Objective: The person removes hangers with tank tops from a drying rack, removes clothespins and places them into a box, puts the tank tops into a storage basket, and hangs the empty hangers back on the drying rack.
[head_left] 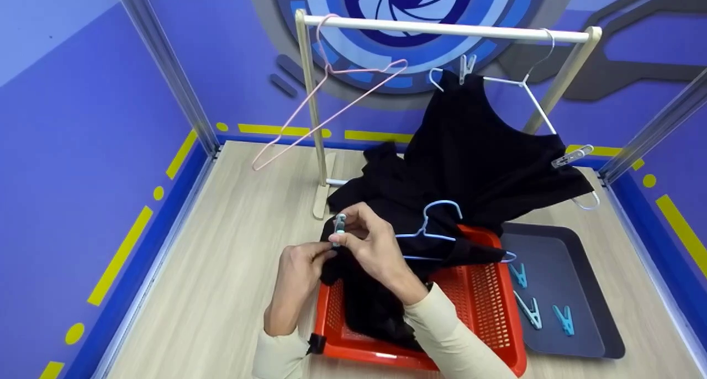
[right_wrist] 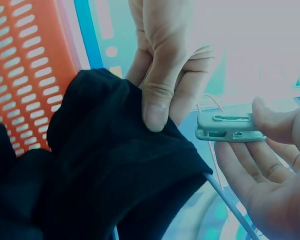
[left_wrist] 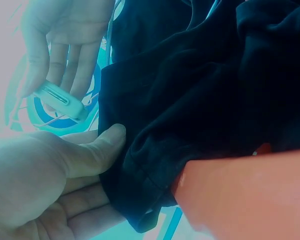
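Sleeves: cream; the left sleeve (head_left: pixel 280 357) is at the red basket (head_left: pixel 513 335)'s near left corner, the right sleeve (head_left: pixel 453 335) crosses above its near rim.
Left hand (head_left: pixel 298 271): at the basket's left side, thumb and fingers pinching the edge of a black garment (left_wrist: pixel 165 115).
Right hand (head_left: pixel 381 252): above the basket, gripping a pale peg (right_wrist: pixel 230 126) between thumb and fingers.
Peg position: above the basket's far left part, near the left hand and just clear of the cloth.
Garment: draped across the basket and down into it, on a blue hanger (head_left: pixel 424 231) whose right end pokes out at the basket's right rim.
Bench (head_left: pixel 210 257): pale wood grain, under the basket.
Tray (head_left: pixel 585 301): dark grey, right of the basket, bearing three blue-green pegs (head_left: pixel 564 319).
Rack (head_left: pixel 442 28): behind the basket; a pink hanger (head_left: pixel 353 100) hooks on beyond its left side, a white hanger (head_left: pixel 523 84) beyond its right.
Black top (head_left: pixel 475 130): on the white hanger, behind the basket, with two clear pegs (head_left: pixel 573 156).
Wall (head_left: pixel 193 53): purple-blue, farthest beyond the basket.
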Demonstrator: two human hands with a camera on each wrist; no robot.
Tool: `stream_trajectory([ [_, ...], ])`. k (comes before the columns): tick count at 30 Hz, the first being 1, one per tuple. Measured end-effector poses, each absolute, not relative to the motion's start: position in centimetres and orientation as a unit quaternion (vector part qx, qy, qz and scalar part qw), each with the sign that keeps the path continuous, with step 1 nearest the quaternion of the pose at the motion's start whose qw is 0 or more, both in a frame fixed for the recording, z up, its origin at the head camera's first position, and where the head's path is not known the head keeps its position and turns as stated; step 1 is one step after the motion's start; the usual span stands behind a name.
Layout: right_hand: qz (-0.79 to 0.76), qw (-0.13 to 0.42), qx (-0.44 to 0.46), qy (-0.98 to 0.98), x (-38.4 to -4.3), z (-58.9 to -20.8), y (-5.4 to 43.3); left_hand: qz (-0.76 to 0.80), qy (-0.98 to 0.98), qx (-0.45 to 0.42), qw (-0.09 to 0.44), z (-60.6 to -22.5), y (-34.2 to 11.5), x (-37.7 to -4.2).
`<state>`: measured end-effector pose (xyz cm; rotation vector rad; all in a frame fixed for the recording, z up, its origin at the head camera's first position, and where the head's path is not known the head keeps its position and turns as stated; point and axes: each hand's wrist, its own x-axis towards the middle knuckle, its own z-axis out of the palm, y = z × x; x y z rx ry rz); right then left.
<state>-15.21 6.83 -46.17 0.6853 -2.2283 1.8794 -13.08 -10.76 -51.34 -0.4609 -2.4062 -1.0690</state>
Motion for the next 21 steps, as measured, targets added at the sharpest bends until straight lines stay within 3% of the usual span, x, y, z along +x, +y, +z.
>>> stream_trajectory([
  [21,0.550,0.119,0.272,-0.781,-13.2,-45.7,9.0,-0.393,-0.874,-0.172,0.229,-51.3,-10.7,-13.2],
])
